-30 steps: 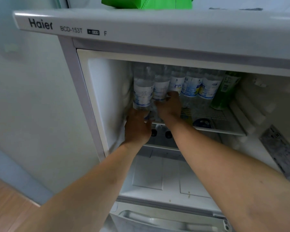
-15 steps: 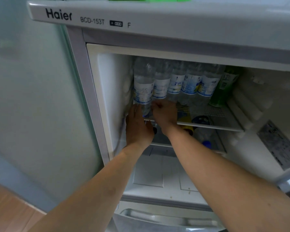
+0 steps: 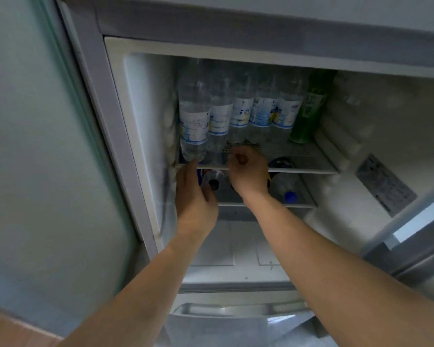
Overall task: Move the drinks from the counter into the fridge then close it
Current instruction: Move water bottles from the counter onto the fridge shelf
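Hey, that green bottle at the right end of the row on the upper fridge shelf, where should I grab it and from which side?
Grip the green bottle round its lower body, below the label, coming straight in from the open front. It stands upright at the row's end, a clear water bottle close on its left and the fridge wall to its right, and its top is hidden under the ceiling.

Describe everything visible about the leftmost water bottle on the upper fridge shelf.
The leftmost water bottle is clear plastic with a white and blue label around its middle; its cap is hidden above. It stands about upright at the front left corner of the wire shelf, close to the fridge's left wall and against the next bottle. The left hand reaches up to its base with one finger; the right hand is apart from it.
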Tool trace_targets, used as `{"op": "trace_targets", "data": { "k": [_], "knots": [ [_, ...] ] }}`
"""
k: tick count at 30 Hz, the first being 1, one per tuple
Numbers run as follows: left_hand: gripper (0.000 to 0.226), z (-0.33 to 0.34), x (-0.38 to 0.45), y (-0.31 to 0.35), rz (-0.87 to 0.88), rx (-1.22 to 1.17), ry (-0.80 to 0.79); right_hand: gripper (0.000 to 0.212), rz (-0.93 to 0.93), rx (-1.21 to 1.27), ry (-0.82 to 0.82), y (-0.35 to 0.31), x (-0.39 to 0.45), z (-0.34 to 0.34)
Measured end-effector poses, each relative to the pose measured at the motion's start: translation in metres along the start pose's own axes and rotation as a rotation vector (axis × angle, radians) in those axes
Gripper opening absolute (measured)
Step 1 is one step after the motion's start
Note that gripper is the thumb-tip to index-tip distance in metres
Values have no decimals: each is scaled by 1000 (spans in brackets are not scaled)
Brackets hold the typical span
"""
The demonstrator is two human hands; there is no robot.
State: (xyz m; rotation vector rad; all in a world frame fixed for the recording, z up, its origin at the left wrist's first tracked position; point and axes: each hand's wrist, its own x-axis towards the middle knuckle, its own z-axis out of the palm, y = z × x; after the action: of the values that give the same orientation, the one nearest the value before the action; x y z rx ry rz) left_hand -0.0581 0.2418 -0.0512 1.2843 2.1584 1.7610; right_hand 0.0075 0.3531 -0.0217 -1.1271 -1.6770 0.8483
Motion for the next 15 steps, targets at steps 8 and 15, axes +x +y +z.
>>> {"op": "trace_targets", "data": {
  "k": [8, 15],
  "knots": [
    [62, 20, -43, 31, 116, -104, -65, 15, 46, 21, 107, 29, -49, -78],
    [48, 54, -146, 59, 306, -165, -232, 16, 187, 71, 251, 82, -149, -185]
  ]
}}
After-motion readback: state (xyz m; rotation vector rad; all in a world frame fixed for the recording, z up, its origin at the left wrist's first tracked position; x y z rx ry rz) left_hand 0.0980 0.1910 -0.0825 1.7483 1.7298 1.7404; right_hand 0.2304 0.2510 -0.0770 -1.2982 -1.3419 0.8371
